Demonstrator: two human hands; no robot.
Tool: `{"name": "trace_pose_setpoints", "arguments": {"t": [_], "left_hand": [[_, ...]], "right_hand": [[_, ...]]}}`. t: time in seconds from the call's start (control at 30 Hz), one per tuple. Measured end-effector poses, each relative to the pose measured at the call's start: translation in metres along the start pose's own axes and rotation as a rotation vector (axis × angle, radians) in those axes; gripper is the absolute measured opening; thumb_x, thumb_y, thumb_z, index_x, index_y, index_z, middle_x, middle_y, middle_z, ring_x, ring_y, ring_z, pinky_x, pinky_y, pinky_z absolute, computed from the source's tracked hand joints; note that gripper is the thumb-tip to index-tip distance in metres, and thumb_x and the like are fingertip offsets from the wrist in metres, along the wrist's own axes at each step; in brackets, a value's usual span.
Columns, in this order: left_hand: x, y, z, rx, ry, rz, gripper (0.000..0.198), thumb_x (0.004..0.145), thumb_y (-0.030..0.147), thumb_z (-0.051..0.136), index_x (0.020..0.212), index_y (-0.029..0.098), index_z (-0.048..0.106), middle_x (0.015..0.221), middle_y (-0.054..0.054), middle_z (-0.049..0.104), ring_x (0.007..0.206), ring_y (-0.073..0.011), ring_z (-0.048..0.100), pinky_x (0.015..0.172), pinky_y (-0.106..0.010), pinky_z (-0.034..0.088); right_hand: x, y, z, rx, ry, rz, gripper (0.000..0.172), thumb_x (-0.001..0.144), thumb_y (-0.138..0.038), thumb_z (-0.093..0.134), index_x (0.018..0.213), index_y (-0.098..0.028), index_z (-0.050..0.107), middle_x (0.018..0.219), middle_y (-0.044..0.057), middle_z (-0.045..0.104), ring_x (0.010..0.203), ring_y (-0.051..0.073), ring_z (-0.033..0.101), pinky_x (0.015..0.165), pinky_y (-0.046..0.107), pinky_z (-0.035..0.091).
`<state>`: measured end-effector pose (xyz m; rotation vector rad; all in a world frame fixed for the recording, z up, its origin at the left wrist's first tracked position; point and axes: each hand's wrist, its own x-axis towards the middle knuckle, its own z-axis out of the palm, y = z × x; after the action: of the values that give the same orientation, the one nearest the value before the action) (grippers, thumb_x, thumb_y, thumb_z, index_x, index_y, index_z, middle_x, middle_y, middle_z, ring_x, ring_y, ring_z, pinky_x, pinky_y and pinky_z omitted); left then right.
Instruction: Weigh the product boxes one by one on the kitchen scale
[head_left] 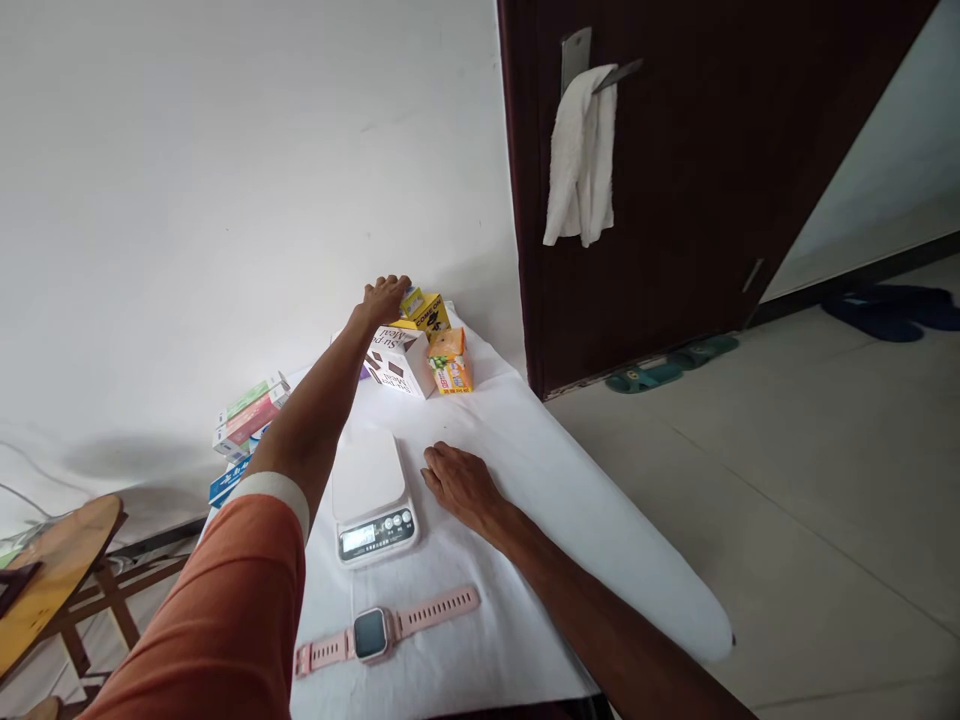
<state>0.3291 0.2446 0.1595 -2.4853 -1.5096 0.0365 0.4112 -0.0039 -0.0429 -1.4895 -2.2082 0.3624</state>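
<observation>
My left hand reaches to the far end of the table, its fingers curled over a small yellow-green box. Around it stand a yellow box marked "COME ON", a white carton with brown print and an orange-and-yellow packet. My right hand rests on the cloth with its fingers curled in, and nothing shows in them. Just left of that hand lies a white kitchen scale with a lit display and a bare top. A pink-strapped smartwatch is stretched out nearer to me.
White cloth covers the table. Pink and green boxes and a blue box sit at its left edge, partly behind my left arm. A wooden stool stands left. A towel hangs on the dark door; green slippers lie below.
</observation>
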Motion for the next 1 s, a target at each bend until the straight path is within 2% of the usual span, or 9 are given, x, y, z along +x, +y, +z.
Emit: {"name": "trace_pose_setpoints", "arguments": {"t": [0.13, 0.23, 0.33, 0.4, 0.53, 0.63, 0.7, 0.8, 1.0], "left_hand": [[-0.013, -0.008, -0.010, 0.037, 0.020, 0.021, 0.061, 0.079, 0.011, 0.067, 0.139, 0.016, 0.052, 0.135, -0.019, 0.060, 0.135, -0.0385, 0.049, 0.113, -0.059, 0.036], [-0.043, -0.020, -0.022, 0.085, 0.123, 0.044, 0.059, 0.083, 0.016, 0.068, 0.139, 0.013, 0.050, 0.133, -0.019, 0.060, 0.133, -0.0378, 0.050, 0.114, -0.057, 0.034], [-0.098, -0.031, -0.031, 0.088, 0.217, 0.031, 0.060, 0.084, 0.021, 0.072, 0.139, 0.015, 0.050, 0.134, -0.017, 0.058, 0.132, -0.0366, 0.049, 0.114, -0.054, 0.033], [-0.145, -0.037, -0.028, 0.043, 0.201, 0.014, 0.060, 0.084, 0.027, 0.075, 0.139, 0.019, 0.052, 0.132, -0.015, 0.059, 0.127, -0.0358, 0.052, 0.111, -0.051, 0.036], [-0.241, -0.043, 0.001, -0.139, 0.061, 0.010, 0.061, 0.085, 0.040, 0.076, 0.139, 0.023, 0.054, 0.126, -0.011, 0.064, 0.117, -0.0328, 0.059, 0.104, -0.049, 0.044], [-0.290, -0.040, 0.031, -0.275, -0.022, 0.020, 0.061, 0.084, 0.045, 0.077, 0.138, 0.022, 0.058, 0.123, -0.011, 0.065, 0.111, -0.0313, 0.062, 0.100, -0.047, 0.048], [-0.307, -0.035, 0.049, -0.320, -0.055, 0.022, 0.063, 0.084, 0.047, 0.077, 0.139, 0.021, 0.059, 0.121, -0.012, 0.065, 0.110, -0.0315, 0.063, 0.100, -0.048, 0.048], [-0.313, -0.027, 0.069, -0.348, -0.105, 0.049, 0.063, 0.086, 0.047, 0.075, 0.141, 0.021, 0.060, 0.122, -0.013, 0.064, 0.114, -0.0326, 0.063, 0.102, -0.050, 0.048], [-0.307, -0.024, 0.081, -0.349, -0.143, 0.077, 0.066, 0.088, 0.049, 0.073, 0.146, 0.023, 0.055, 0.125, -0.013, 0.063, 0.120, -0.0341, 0.059, 0.105, -0.054, 0.045]], "right_hand": [[0.000, -0.001, -0.003, -0.014, -0.028, 0.025, 0.019, 0.104, -0.022, 0.049, 0.102, -0.020, 0.068, 0.106, 0.011, 0.074, 0.091, 0.022, 0.070, 0.070, 0.031, 0.041], [0.001, -0.002, -0.006, -0.020, -0.027, 0.039, 0.020, 0.103, -0.022, 0.049, 0.100, -0.019, 0.069, 0.104, 0.010, 0.073, 0.088, 0.020, 0.069, 0.069, 0.030, 0.039], [0.001, -0.004, -0.008, -0.018, -0.028, 0.046, 0.019, 0.103, -0.022, 0.050, 0.098, -0.019, 0.068, 0.100, 0.009, 0.073, 0.084, 0.019, 0.068, 0.068, 0.030, 0.036], [0.001, -0.004, -0.007, -0.020, -0.019, 0.050, 0.019, 0.102, -0.021, 0.050, 0.095, -0.019, 0.067, 0.098, 0.008, 0.072, 0.082, 0.019, 0.066, 0.067, 0.029, 0.035], [0.001, 0.000, -0.003, 0.011, 0.043, 0.034, 0.017, 0.099, -0.022, 0.053, 0.085, -0.021, 0.062, 0.090, 0.006, 0.070, 0.077, 0.018, 0.061, 0.068, 0.029, 0.033], [0.001, 0.005, 0.002, 0.065, 0.092, 0.009, 0.020, 0.096, -0.022, 0.053, 0.077, -0.023, 0.054, 0.082, 0.003, 0.066, 0.072, 0.017, 0.056, 0.068, 0.029, 0.033], [0.001, 0.006, 0.004, 0.089, 0.116, 0.004, 0.022, 0.095, -0.022, 0.053, 0.073, -0.024, 0.049, 0.078, 0.002, 0.063, 0.069, 0.017, 0.053, 0.067, 0.029, 0.032], [0.001, 0.007, 0.005, 0.105, 0.135, 0.005, 0.024, 0.093, -0.025, 0.053, 0.070, -0.024, 0.044, 0.074, 0.001, 0.060, 0.066, 0.016, 0.050, 0.065, 0.029, 0.032], [0.001, 0.009, 0.004, 0.117, 0.120, 0.004, 0.025, 0.093, -0.027, 0.052, 0.070, -0.025, 0.043, 0.073, 0.001, 0.058, 0.066, 0.016, 0.051, 0.066, 0.030, 0.033]]}}
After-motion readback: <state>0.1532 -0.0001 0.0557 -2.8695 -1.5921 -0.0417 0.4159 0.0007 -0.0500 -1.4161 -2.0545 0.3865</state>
